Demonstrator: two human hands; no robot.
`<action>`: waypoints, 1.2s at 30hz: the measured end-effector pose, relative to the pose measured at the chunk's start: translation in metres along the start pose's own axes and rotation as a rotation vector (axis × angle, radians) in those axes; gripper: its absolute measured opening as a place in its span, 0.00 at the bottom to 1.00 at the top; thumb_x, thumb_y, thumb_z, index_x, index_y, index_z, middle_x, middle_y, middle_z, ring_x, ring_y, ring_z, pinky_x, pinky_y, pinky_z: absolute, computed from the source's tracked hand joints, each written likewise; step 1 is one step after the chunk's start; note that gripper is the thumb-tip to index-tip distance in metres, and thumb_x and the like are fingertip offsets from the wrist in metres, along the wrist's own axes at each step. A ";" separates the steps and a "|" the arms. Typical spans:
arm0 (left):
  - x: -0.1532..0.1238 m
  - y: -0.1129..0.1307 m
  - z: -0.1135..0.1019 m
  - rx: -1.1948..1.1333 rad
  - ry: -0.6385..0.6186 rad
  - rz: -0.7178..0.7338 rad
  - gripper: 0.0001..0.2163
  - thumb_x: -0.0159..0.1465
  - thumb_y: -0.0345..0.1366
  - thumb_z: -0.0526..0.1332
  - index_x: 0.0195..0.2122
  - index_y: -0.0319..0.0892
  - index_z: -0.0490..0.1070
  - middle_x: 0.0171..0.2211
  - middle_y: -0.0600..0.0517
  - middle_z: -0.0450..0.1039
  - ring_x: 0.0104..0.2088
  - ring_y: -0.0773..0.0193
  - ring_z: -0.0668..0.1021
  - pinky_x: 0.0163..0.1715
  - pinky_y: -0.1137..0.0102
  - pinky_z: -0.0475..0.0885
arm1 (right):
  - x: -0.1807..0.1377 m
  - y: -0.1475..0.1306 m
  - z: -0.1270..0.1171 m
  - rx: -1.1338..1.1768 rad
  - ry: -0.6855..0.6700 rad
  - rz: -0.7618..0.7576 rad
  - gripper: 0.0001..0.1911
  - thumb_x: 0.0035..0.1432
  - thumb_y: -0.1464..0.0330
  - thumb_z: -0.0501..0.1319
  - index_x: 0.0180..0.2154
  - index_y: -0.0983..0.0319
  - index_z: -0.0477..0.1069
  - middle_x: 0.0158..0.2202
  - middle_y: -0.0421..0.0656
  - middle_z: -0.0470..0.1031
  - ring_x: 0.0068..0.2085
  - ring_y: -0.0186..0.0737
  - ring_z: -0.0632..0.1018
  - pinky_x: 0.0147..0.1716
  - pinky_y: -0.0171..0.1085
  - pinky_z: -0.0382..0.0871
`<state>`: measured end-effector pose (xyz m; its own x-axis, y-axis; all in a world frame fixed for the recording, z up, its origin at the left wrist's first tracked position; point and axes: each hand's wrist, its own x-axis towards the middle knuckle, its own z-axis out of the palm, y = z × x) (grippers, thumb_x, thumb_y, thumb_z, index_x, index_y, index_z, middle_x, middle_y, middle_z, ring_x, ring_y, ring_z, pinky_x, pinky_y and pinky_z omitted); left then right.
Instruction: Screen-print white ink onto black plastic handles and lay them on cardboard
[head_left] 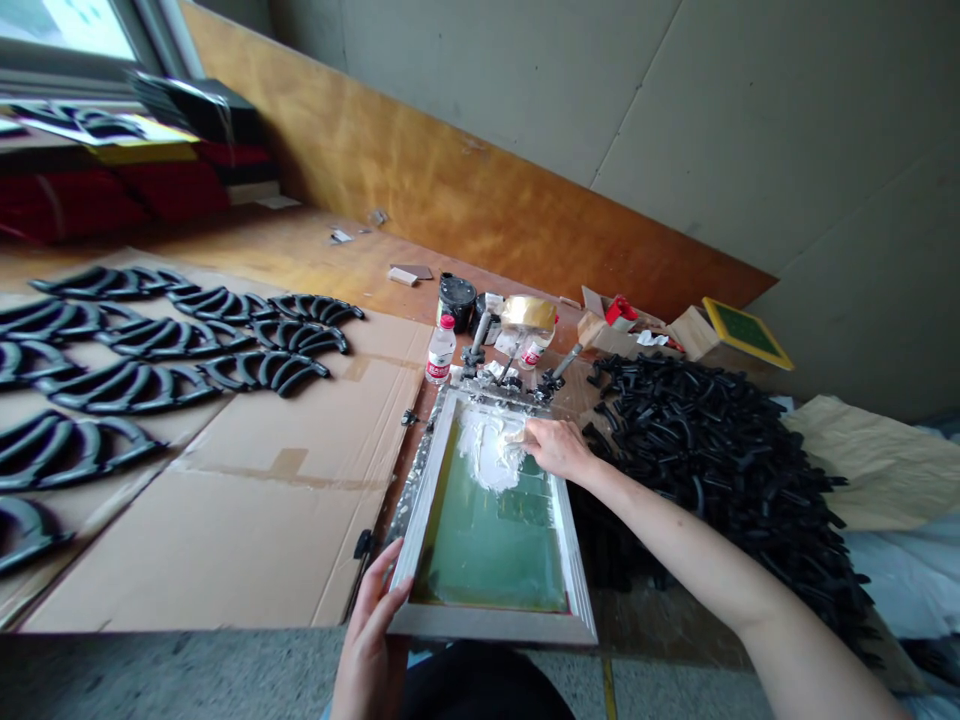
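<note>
A screen printing frame [495, 622] with pale metal sides and a green mesh [487, 550] stands in front of me, its far end at a clamp [510, 385]. Thick white ink [491, 450] is smeared over the far part of the mesh. My left hand [373, 625] grips the frame's near left corner, thumb on top and fingers at the outer side. Over the far right of the mesh, beside the ink, my right hand [555, 447] is closed. A small whitish thing shows at its fingertips, mostly hidden, and I cannot make out its kind.
Curved black plastic pieces [135, 385] lie in rows on cardboard [300, 510] at left. A large heap of black pieces [705, 470] sits close by on the right. Behind the frame stand a red-capped bottle [441, 350], a black tub [456, 300] and a tape roll [529, 312].
</note>
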<state>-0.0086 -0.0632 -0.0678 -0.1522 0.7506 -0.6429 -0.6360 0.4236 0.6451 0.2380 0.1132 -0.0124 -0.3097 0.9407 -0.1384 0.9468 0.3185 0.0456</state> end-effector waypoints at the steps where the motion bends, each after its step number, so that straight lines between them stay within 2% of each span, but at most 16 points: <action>1: -0.001 0.001 0.001 -0.002 -0.003 -0.002 0.32 0.46 0.48 0.72 0.53 0.48 0.71 0.50 0.50 0.75 0.43 0.55 0.78 0.30 0.72 0.71 | -0.003 -0.002 0.002 0.009 0.016 -0.006 0.09 0.63 0.62 0.57 0.38 0.58 0.72 0.42 0.43 0.79 0.45 0.44 0.78 0.39 0.36 0.65; 8: -0.004 0.007 0.010 0.008 0.013 -0.003 0.32 0.45 0.47 0.72 0.53 0.49 0.71 0.45 0.51 0.77 0.38 0.55 0.79 0.27 0.72 0.70 | 0.008 -0.003 0.012 -0.005 0.039 0.071 0.06 0.63 0.66 0.56 0.40 0.59 0.70 0.43 0.45 0.78 0.46 0.44 0.77 0.39 0.36 0.64; 11: -0.004 0.006 0.010 0.010 0.013 0.006 0.32 0.46 0.47 0.71 0.54 0.48 0.70 0.44 0.50 0.77 0.39 0.55 0.79 0.27 0.72 0.71 | -0.005 0.001 0.012 0.014 0.068 0.031 0.05 0.63 0.66 0.57 0.38 0.59 0.70 0.41 0.43 0.78 0.44 0.43 0.77 0.38 0.36 0.64; 14: -0.001 0.003 0.007 -0.002 0.003 -0.004 0.30 0.48 0.46 0.71 0.53 0.49 0.69 0.46 0.52 0.77 0.40 0.58 0.78 0.28 0.75 0.70 | -0.017 0.002 0.019 0.040 0.077 -0.028 0.04 0.62 0.69 0.56 0.37 0.59 0.70 0.39 0.43 0.78 0.42 0.41 0.77 0.38 0.35 0.64; 18: 0.004 -0.004 0.001 0.031 0.015 0.000 0.28 0.48 0.47 0.71 0.51 0.50 0.71 0.48 0.53 0.75 0.38 0.62 0.77 0.27 0.77 0.70 | -0.001 0.006 0.027 0.072 0.070 0.006 0.07 0.61 0.73 0.55 0.39 0.60 0.70 0.41 0.44 0.78 0.44 0.40 0.77 0.39 0.34 0.64; 21: 0.006 -0.005 0.002 0.043 0.033 -0.001 0.29 0.48 0.46 0.71 0.52 0.51 0.71 0.48 0.54 0.75 0.38 0.62 0.77 0.28 0.77 0.70 | 0.006 0.015 0.023 0.104 0.107 0.009 0.07 0.62 0.71 0.55 0.38 0.59 0.71 0.42 0.43 0.77 0.44 0.40 0.76 0.38 0.34 0.63; 24: 0.007 -0.004 0.006 0.054 0.064 0.003 0.30 0.47 0.46 0.72 0.53 0.51 0.71 0.45 0.53 0.77 0.37 0.59 0.78 0.27 0.75 0.70 | -0.013 0.023 0.018 0.141 0.136 -0.059 0.06 0.63 0.69 0.55 0.36 0.58 0.71 0.39 0.41 0.77 0.43 0.39 0.76 0.37 0.33 0.62; 27: 0.007 -0.005 0.008 0.063 0.081 0.007 0.29 0.46 0.47 0.71 0.51 0.51 0.72 0.45 0.53 0.77 0.37 0.58 0.78 0.26 0.73 0.70 | -0.030 0.025 0.024 0.151 0.115 -0.119 0.08 0.62 0.72 0.55 0.36 0.59 0.71 0.37 0.41 0.77 0.42 0.38 0.76 0.38 0.33 0.62; 29: 0.007 -0.005 0.008 0.072 0.084 0.010 0.28 0.47 0.47 0.71 0.50 0.51 0.72 0.46 0.52 0.77 0.37 0.58 0.78 0.26 0.73 0.70 | -0.023 0.023 0.032 0.153 0.113 -0.101 0.09 0.61 0.74 0.54 0.37 0.59 0.72 0.38 0.42 0.77 0.42 0.38 0.76 0.38 0.33 0.63; 32: 0.003 -0.003 0.008 0.105 0.079 0.019 0.29 0.46 0.47 0.71 0.51 0.50 0.71 0.46 0.53 0.77 0.35 0.59 0.77 0.26 0.74 0.70 | 0.005 0.022 0.040 0.193 0.138 -0.056 0.12 0.61 0.75 0.53 0.40 0.58 0.73 0.43 0.42 0.77 0.45 0.38 0.76 0.41 0.33 0.65; 34: 0.000 -0.001 0.011 0.114 0.076 0.023 0.31 0.47 0.47 0.71 0.53 0.49 0.71 0.44 0.53 0.77 0.33 0.61 0.77 0.27 0.73 0.69 | 0.019 0.028 0.041 0.245 0.159 -0.059 0.14 0.60 0.76 0.53 0.42 0.58 0.74 0.45 0.40 0.77 0.47 0.38 0.76 0.43 0.32 0.65; 36: -0.002 0.001 0.013 0.118 0.078 0.026 0.31 0.47 0.47 0.71 0.53 0.49 0.71 0.42 0.53 0.77 0.32 0.61 0.77 0.26 0.73 0.68 | 0.019 0.041 0.040 0.296 0.190 -0.063 0.17 0.60 0.77 0.53 0.44 0.57 0.75 0.47 0.39 0.77 0.48 0.37 0.76 0.43 0.32 0.66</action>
<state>0.0011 -0.0574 -0.0607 -0.2286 0.7226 -0.6524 -0.5382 0.4646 0.7032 0.2744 0.1397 -0.0529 -0.3529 0.9340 0.0561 0.9007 0.3553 -0.2501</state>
